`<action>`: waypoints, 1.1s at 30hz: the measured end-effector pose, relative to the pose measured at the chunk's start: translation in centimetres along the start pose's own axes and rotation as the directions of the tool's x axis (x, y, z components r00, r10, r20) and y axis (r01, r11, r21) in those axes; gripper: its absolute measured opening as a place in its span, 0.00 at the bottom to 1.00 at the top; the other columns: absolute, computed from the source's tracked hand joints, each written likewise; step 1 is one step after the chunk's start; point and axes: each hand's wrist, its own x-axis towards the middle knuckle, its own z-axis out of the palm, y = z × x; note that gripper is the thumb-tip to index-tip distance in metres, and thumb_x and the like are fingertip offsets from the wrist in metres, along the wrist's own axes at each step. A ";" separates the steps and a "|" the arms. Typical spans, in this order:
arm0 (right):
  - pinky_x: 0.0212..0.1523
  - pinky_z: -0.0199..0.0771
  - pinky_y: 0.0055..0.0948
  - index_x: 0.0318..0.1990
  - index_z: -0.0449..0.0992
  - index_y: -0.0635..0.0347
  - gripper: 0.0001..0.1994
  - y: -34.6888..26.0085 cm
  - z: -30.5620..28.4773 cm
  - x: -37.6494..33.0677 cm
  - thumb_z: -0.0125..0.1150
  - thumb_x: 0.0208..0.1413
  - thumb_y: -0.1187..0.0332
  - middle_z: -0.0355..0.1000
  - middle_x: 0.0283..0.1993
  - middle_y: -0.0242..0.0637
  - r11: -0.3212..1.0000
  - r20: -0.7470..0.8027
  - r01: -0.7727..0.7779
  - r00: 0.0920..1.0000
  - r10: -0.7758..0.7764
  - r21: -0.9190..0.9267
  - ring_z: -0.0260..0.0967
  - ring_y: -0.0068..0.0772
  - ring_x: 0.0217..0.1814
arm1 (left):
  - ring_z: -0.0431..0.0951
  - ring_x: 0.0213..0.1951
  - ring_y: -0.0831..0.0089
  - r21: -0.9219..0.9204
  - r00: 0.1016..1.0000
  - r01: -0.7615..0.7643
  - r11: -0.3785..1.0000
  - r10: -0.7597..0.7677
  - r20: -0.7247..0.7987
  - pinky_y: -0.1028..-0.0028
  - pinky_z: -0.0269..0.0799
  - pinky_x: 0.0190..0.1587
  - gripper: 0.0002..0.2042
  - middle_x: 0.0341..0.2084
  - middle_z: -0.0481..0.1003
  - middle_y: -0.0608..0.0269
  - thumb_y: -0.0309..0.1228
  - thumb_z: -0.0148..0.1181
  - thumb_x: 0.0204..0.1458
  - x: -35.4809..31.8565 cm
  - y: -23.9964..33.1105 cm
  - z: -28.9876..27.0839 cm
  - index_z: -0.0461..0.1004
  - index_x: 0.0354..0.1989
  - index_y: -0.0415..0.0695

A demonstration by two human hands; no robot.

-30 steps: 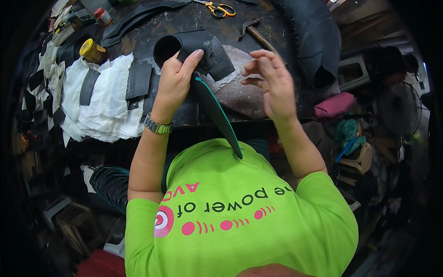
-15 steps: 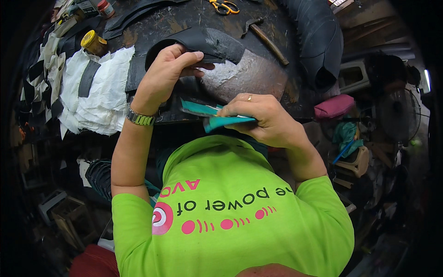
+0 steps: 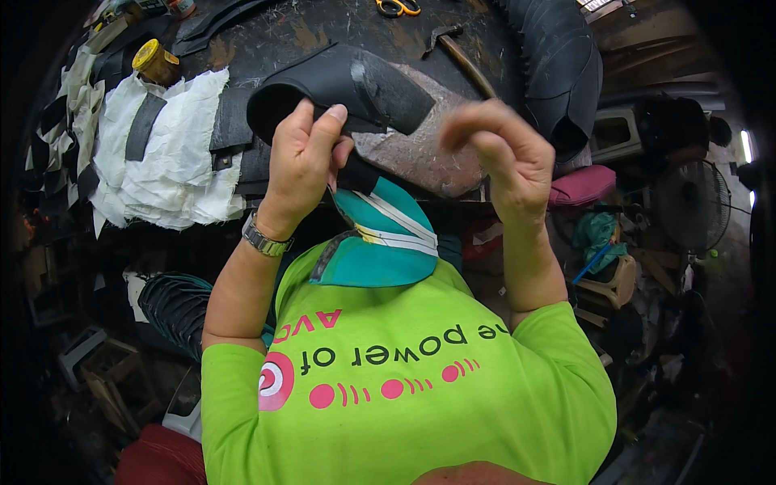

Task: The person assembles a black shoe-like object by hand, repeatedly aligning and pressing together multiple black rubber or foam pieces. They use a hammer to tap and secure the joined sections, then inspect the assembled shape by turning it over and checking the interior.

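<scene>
My left hand [image 3: 305, 153] pinches the near edge of a black, curved leather-like piece [image 3: 327, 77], which resembles a shoe upper and bulges open at its left end. Below that hand hangs a teal piece [image 3: 396, 214] with white bands and a dark edge, draped against my shirt. Whether it is joined to the black piece is hidden by my fingers. The black piece rests partly on a worn grey-brown slab [image 3: 424, 162]. To the right, my right hand [image 3: 509, 158] is raised in the air, holding nothing, its bent fingers blurred and the thumb apart.
On the dark table [image 3: 267, 36] lie a hammer [image 3: 465, 61] and orange-handled scissors [image 3: 396, 8]. A yellow-lidded jar [image 3: 156, 63] stands behind white cloth [image 3: 174, 153]. Nested black curved pieces [image 3: 558, 73] line the right side. A fan [image 3: 691, 202] stands beyond.
My right hand has let go of the teal piece and lifted up and right. The teal piece has unfolded and hangs lower. My left hand keeps its hold, slightly lower.
</scene>
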 end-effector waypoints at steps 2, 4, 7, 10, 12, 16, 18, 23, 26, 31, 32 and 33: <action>0.51 0.73 0.27 0.55 0.77 0.66 0.19 0.4 0.1 1.0 0.67 0.55 0.77 0.78 0.47 0.40 0.933 0.003 0.192 0.980 -0.201 -0.304 0.77 0.31 0.47 | 0.60 0.10 0.86 0.063 0.999 -0.041 0.997 0.040 0.021 0.84 0.56 0.10 0.11 0.14 0.66 0.70 0.37 0.52 0.67 0.0 -0.3 0.3 0.68 0.35 0.43; 0.56 0.73 0.27 0.58 0.75 0.66 0.23 0.8 0.8 1.9 0.68 0.53 0.80 0.76 0.52 0.40 0.825 0.056 0.297 0.949 -0.309 -0.481 0.77 0.31 0.51 | 0.58 0.10 0.86 0.081 0.997 -0.067 0.995 0.064 0.036 0.84 0.56 0.10 0.12 0.13 0.64 0.71 0.37 0.53 0.67 0.0 -0.4 0.4 0.67 0.34 0.43; 0.58 0.73 0.29 0.60 0.74 0.63 0.28 1.7 2.1 2.7 0.69 0.48 0.84 0.72 0.58 0.40 0.766 0.118 0.324 0.942 -0.313 -0.555 0.78 0.33 0.54 | 0.57 0.10 0.87 0.060 0.994 -0.076 0.995 0.071 0.080 0.84 0.56 0.10 0.12 0.13 0.63 0.72 0.37 0.53 0.67 0.1 -0.5 0.5 0.66 0.32 0.44; 0.57 0.73 0.29 0.60 0.75 0.63 0.28 2.6 2.7 3.0 0.69 0.47 0.85 0.73 0.57 0.41 0.743 0.149 0.320 0.946 -0.290 -0.588 0.79 0.32 0.52 | 0.57 0.10 0.87 0.026 0.990 -0.057 0.998 0.053 0.127 0.84 0.55 0.10 0.12 0.12 0.62 0.73 0.37 0.52 0.67 0.1 -0.2 0.3 0.66 0.32 0.44; 0.52 0.71 0.34 0.57 0.77 0.58 0.27 3.3 2.9 3.1 0.67 0.46 0.83 0.78 0.44 0.36 0.756 0.099 0.340 0.933 -0.346 -0.559 0.75 0.37 0.46 | 0.57 0.10 0.87 0.022 0.988 -0.048 0.999 0.044 0.145 0.83 0.55 0.10 0.12 0.12 0.62 0.73 0.37 0.52 0.67 0.1 0.1 0.2 0.66 0.32 0.44; 0.48 0.72 0.37 0.55 0.78 0.57 0.25 4.7 3.4 3.1 0.65 0.47 0.84 0.77 0.33 0.35 0.597 0.163 0.530 0.814 -0.558 -0.602 0.74 0.37 0.38 | 0.60 0.12 0.88 0.015 0.988 -0.026 1.000 0.023 0.154 0.84 0.56 0.13 0.11 0.14 0.66 0.74 0.35 0.52 0.67 0.1 0.2 0.3 0.71 0.37 0.40; 0.48 0.73 0.33 0.55 0.78 0.58 0.24 4.5 3.3 3.2 0.64 0.48 0.85 0.76 0.30 0.35 0.599 0.172 0.517 0.826 -0.537 -0.612 0.74 0.34 0.36 | 0.62 0.13 0.88 0.016 0.988 -0.013 1.000 0.010 0.154 0.84 0.57 0.14 0.11 0.15 0.68 0.75 0.35 0.53 0.67 0.3 0.2 0.2 0.73 0.40 0.39; 0.33 0.75 0.29 0.54 0.78 0.61 0.16 0.8 -0.3 3.5 0.64 0.58 0.72 0.75 0.28 0.34 0.980 0.011 0.035 0.999 -0.037 0.198 0.72 0.32 0.25 | 0.64 0.14 0.89 0.072 0.990 0.040 0.997 -0.049 0.133 0.85 0.59 0.14 0.11 0.17 0.70 0.74 0.35 0.53 0.67 0.9 0.3 0.1 0.73 0.40 0.39; 0.20 0.68 0.29 0.46 0.79 0.64 0.23 -0.2 -3.3 5.2 0.59 0.65 0.49 0.75 0.28 0.37 0.269 0.429 -0.346 0.566 -0.704 0.899 0.67 0.31 0.19 | 0.66 0.14 0.89 0.019 0.992 0.038 0.999 -0.040 0.122 0.85 0.59 0.14 0.11 0.18 0.71 0.72 0.36 0.53 0.67 0.8 0.3 0.3 0.73 0.39 0.39; 0.24 0.66 0.31 0.46 0.80 0.63 0.33 -1.7 -0.9 0.5 0.71 0.48 0.40 0.74 0.31 0.37 0.914 0.372 -0.021 0.917 -0.144 0.405 0.65 0.32 0.23 | 0.64 0.10 0.87 0.004 0.997 0.000 1.000 0.000 0.080 0.85 0.55 0.10 0.12 0.20 0.74 0.65 0.38 0.53 0.67 1.4 -0.3 0.8 0.70 0.35 0.43; 0.28 0.68 0.32 0.48 0.79 0.62 0.33 -2.1 0.1 -0.7 0.74 0.44 0.42 0.72 0.32 0.38 0.998 0.422 0.061 0.905 -0.046 -0.022 0.67 0.34 0.26 | 0.64 0.10 0.87 0.015 0.997 0.002 1.000 -0.003 0.078 0.85 0.55 0.11 0.12 0.21 0.75 0.64 0.38 0.53 0.67 1.6 -0.4 0.7 0.70 0.36 0.43; 0.32 0.70 0.33 0.50 0.77 0.62 0.35 -2.5 1.1 -1.7 0.78 0.40 0.45 0.71 0.32 0.39 0.940 0.475 0.115 0.878 0.054 -0.321 0.69 0.37 0.29 | 0.64 0.11 0.87 0.022 0.997 -0.016 1.000 0.014 0.080 0.85 0.54 0.11 0.12 0.21 0.74 0.65 0.38 0.53 0.67 1.7 -0.6 0.6 0.70 0.36 0.43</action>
